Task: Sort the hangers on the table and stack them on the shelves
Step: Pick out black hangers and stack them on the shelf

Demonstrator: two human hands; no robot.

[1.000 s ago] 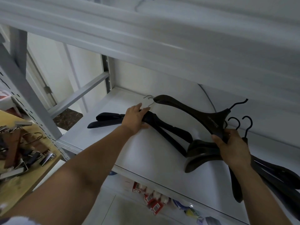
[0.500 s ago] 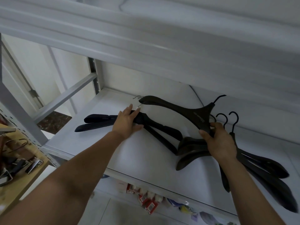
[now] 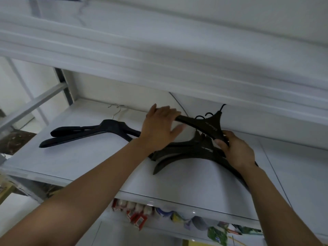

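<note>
A dark brown hanger (image 3: 204,124) is held tilted above a stack of like brown hangers (image 3: 188,153) on the white shelf (image 3: 85,157). My left hand (image 3: 159,130) grips its left arm tip. My right hand (image 3: 236,150) grips its right arm, low beside the stack. To the left lie two black hangers (image 3: 88,132) with silver hooks, flat on the shelf and apart from both hands.
The shelf above (image 3: 177,55) hangs low over the hangers, and their hooks reach close under it. A grey frame brace (image 3: 30,105) crosses at the left. Small red-labelled bottles (image 3: 134,210) and colourful items (image 3: 213,226) sit on the level below.
My left hand left the black hangers and moved right to take the raised brown hanger's left tip. My right hand slid along that hanger's right arm. The view shifted right.
</note>
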